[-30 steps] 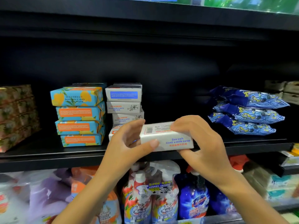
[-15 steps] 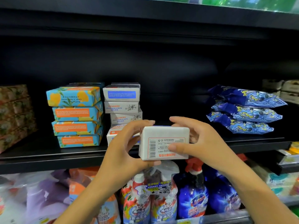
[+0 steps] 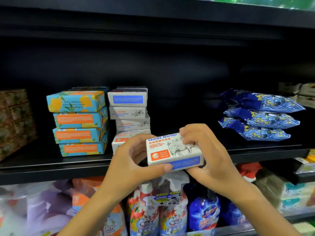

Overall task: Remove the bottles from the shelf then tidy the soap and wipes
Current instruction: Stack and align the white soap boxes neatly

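Several brown patterned boxes (image 3: 15,123) sit stacked at the far left of the black shelf (image 3: 42,161). Just beside them stand four blue-and-orange soap boxes (image 3: 78,123) in a fairly square pile, long sides outward so a shopper can read them. Next along is the white goat-soap stack (image 3: 130,113), which is less neat: its boxes sit a little askew and some labels read upside down, which I take to be the reason for the tidying.

In front of that stack, out over the shelf edge, the left hand (image 3: 131,166) grips the left end of one white soap box (image 3: 173,150), thumb pressed along the lower front edge and fingers curled behind. The box is tilted with its printed goat face up and toward the person, probably to check which way up it goes. The right hand (image 3: 209,159) clasps the other end, fingers curled over the top corner and palm underneath.

Further right, well apart, three blue wipes packs (image 3: 260,114) lie piled flat. I see no bottles on this shelf; the spray bottles (image 3: 153,210) are on the level below.
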`<state>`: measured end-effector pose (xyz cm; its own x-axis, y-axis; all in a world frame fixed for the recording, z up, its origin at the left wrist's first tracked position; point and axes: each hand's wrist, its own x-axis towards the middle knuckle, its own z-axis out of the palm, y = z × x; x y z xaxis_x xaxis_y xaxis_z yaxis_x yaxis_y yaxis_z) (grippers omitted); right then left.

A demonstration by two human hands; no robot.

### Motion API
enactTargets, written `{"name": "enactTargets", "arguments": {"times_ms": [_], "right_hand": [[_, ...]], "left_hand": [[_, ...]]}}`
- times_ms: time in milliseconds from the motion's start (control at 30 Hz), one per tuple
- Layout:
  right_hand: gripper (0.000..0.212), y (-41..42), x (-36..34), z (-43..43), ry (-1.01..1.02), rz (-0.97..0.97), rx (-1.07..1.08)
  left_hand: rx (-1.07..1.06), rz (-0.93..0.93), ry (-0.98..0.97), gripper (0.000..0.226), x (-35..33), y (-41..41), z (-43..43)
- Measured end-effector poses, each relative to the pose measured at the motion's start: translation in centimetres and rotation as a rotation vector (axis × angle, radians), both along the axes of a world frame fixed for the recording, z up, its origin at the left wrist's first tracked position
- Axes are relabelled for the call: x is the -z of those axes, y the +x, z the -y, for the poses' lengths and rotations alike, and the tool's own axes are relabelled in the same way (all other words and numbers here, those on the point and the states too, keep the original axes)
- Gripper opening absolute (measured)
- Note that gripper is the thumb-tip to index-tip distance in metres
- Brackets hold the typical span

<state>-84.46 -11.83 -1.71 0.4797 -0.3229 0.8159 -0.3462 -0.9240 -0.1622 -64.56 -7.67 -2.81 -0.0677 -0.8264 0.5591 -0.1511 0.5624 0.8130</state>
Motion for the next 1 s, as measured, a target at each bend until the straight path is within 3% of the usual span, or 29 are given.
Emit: {"name": "enactTargets", "arguments": {"times_ms": [133, 267, 333, 467, 667, 767, 900, 1000], "right_hand": [[0.074, -1.2, 0.0, 0.6, 0.179, -0.108, -0.038], [0.071, -1.4, 0.6, 1.3, 0.069, -0.203, 0.035], [0.070, -1.3, 0.6, 1.9, 0.053, -0.195, 0.077], [0.074, -1.1, 0.6, 4.2, 0.234, -0.046, 0.170], [0.065, 0.3, -0.2, 7.4, 0.463, -0.139, 0.281], [0.057, 0.6, -0.7, 7.3, 0.362, -0.271, 0.371], [0.036, 1.0, 0.2, 6.2, 0.149, -0.184, 0.412], [0.031, 1.7, 0.4, 6.0, 0.128, -0.177, 0.461]], "left_hand": [[-0.016, 0.094, -0.064, 0.063, 0.6, 0.5, 0.2], [-0.070, 0.244, -0.092, 0.065, 1.2, 0.5, 0.1], [-0.200, 0.298, -0.087, 0.066, 1.6, 0.9, 0.4], [-0.497, 0.442, -0.169, 0.046, 2.5, 2.7, 1.1], [-0.535, 0.519, -0.306, 0.027, 3.2, 3.3, 1.9], [-0.517, 0.532, -0.305, 0.025, 3.1, 3.5, 1.9], [-0.499, 0.560, -0.302, 0.024, 3.2, 3.7, 1.9], [-0.499, 0.559, -0.309, 0.024, 3.2, 3.6, 1.9]]}}
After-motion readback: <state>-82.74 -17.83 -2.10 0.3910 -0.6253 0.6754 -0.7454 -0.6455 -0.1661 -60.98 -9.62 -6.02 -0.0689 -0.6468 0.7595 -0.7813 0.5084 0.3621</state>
